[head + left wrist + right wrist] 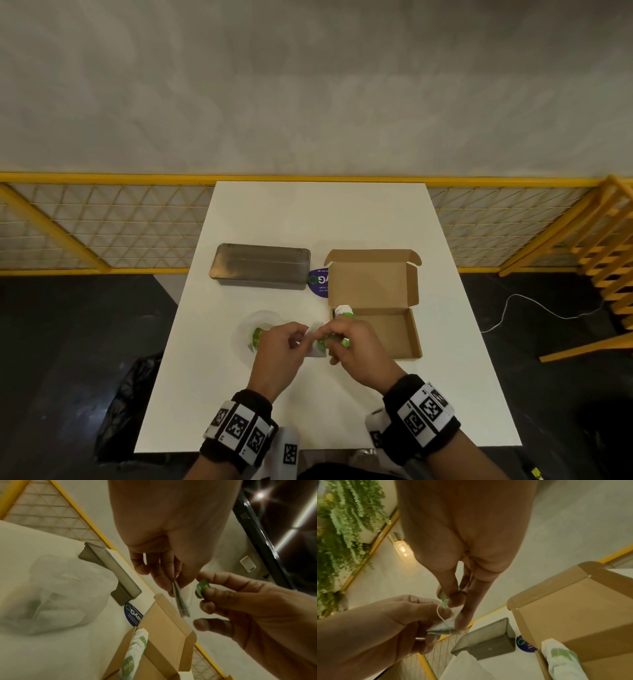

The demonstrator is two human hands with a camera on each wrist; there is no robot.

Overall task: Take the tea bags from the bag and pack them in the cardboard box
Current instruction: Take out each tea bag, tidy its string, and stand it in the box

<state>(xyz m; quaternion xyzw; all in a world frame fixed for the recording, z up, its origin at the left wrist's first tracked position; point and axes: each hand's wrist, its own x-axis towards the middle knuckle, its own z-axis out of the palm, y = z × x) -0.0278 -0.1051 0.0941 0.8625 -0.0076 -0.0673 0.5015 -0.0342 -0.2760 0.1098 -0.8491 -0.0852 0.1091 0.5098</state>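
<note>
My two hands meet above the white table, holding one tea bag between them. My left hand pinches the tea bag's paper pouch. My right hand pinches its green tag, and the thin string loops between tag and pouch. The clear plastic bag lies just left of my hands, with green-tagged tea bags inside. The open cardboard box sits right of my hands. Packed tea bags stand along its left wall, also in the right wrist view.
A grey metal tin lies behind the plastic bag. A purple round sticker sits between the tin and the box's raised lid. A yellow mesh railing runs behind the table. A black bag lies on the floor at left.
</note>
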